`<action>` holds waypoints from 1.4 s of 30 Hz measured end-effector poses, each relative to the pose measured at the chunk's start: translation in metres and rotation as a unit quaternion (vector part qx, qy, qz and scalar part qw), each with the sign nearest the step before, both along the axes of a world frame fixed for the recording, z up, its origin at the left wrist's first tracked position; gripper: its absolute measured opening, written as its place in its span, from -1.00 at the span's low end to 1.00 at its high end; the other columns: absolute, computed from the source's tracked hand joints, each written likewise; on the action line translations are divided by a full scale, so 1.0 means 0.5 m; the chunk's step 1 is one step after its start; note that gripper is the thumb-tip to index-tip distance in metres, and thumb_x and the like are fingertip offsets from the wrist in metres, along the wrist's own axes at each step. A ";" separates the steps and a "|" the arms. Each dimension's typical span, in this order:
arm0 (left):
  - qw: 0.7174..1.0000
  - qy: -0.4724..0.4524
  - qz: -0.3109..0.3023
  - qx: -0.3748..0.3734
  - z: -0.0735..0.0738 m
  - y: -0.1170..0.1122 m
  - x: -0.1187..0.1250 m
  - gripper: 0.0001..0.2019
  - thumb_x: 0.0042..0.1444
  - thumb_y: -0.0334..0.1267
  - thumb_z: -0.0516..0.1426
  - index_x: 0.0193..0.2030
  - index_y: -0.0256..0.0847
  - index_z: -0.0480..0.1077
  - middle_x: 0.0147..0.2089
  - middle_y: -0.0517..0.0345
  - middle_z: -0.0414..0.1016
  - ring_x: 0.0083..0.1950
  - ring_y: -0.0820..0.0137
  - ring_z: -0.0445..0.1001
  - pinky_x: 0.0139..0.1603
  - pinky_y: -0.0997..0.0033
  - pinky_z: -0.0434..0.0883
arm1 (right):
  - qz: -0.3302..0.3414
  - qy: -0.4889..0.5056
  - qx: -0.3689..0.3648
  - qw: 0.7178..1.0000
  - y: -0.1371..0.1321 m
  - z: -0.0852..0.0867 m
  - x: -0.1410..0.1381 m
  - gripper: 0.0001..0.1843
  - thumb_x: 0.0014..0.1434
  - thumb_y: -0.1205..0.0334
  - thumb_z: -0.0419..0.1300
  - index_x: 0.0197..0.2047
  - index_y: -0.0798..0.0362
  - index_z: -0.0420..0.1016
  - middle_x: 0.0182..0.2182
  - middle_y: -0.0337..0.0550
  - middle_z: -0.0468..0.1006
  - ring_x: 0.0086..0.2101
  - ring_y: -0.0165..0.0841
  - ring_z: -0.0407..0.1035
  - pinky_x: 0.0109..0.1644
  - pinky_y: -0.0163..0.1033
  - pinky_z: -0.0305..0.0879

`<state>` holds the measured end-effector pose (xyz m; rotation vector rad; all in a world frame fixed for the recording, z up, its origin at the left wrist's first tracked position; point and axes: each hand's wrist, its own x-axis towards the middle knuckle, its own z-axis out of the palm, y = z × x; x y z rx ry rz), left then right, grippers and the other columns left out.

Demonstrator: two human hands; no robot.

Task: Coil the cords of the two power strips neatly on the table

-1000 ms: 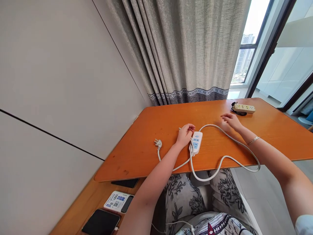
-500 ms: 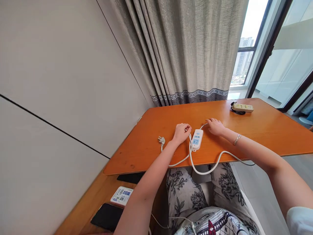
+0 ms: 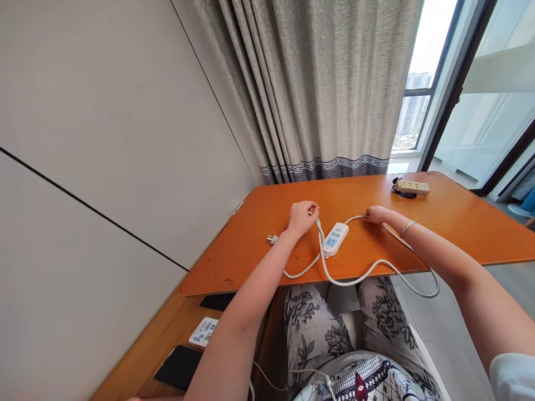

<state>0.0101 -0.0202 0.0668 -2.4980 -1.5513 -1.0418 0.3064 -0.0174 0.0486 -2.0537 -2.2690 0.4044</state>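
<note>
A white power strip [image 3: 336, 238] with blue socket faces lies tilted on the orange-brown table, between my hands. My left hand [image 3: 303, 218] is closed on a looped part of its white cord [image 3: 322, 250], left of the strip. Farther right, my right hand [image 3: 377, 215] pinches the cord close to where it leaves the strip's far end. From there the cord runs under my right forearm and sags past the table's front edge in a loose loop. The white plug [image 3: 272, 239] rests on the table, partly behind my left forearm.
A second, cream power strip [image 3: 413, 187] with a black cord sits at the table's [image 3: 234, 250] back right. Below the table on the left are a dark flat object [image 3: 179, 367] and a white box [image 3: 203, 331]. A wall stands left, a curtain [image 3: 334, 100] behind.
My right hand has moved right along the cord, drawing it out from the strip. My left hand has shifted slightly left and away from me. The strip has turned a little.
</note>
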 end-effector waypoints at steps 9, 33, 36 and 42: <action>0.986 -0.049 -0.079 -0.137 0.017 0.028 0.023 -0.74 0.19 -0.21 0.08 -0.05 -0.25 0.46 0.02 -0.09 0.56 -0.03 0.24 0.53 0.07 0.22 0.40 | 0.033 0.214 0.240 0.946 0.000 0.162 0.026 -0.68 0.26 0.09 0.04 -0.13 0.11 0.51 -0.39 -0.18 0.52 -0.43 -0.40 0.31 -0.35 -0.33 0.21; 0.718 -0.521 -0.343 -0.308 0.173 -0.146 0.110 -0.75 0.12 -0.06 0.15 -0.22 -0.17 0.27 0.01 0.08 0.50 -0.28 0.49 0.51 -0.34 0.50 0.46 | 0.111 0.355 0.119 0.921 -0.138 0.028 -0.059 -0.65 0.24 0.19 0.05 0.07 0.09 0.30 -0.48 -0.33 0.40 -0.45 -0.40 0.32 -0.29 -0.28 0.29; 0.766 -0.498 -0.328 -0.240 0.167 -0.129 0.085 -0.68 0.10 -0.03 0.17 -0.07 -0.14 0.33 0.23 0.03 0.42 -0.10 0.38 0.58 -0.26 0.45 0.49 | 0.083 0.264 0.151 0.949 -0.167 0.008 -0.034 -0.67 0.26 0.27 0.00 0.09 0.07 0.28 -0.44 -0.25 0.48 -0.41 -0.35 0.37 -0.26 -0.24 0.29; 0.826 -0.371 -0.383 -0.182 0.148 -0.120 0.083 -0.55 0.11 -0.12 0.18 0.14 -0.14 0.38 0.38 -0.06 0.30 0.28 0.10 0.42 0.25 0.11 0.37 | 0.076 0.046 0.266 0.960 -0.240 0.064 -0.043 -0.61 0.36 0.26 -0.08 0.14 0.04 0.41 -0.10 0.03 0.55 -0.28 -0.25 0.45 -0.32 -0.24 0.21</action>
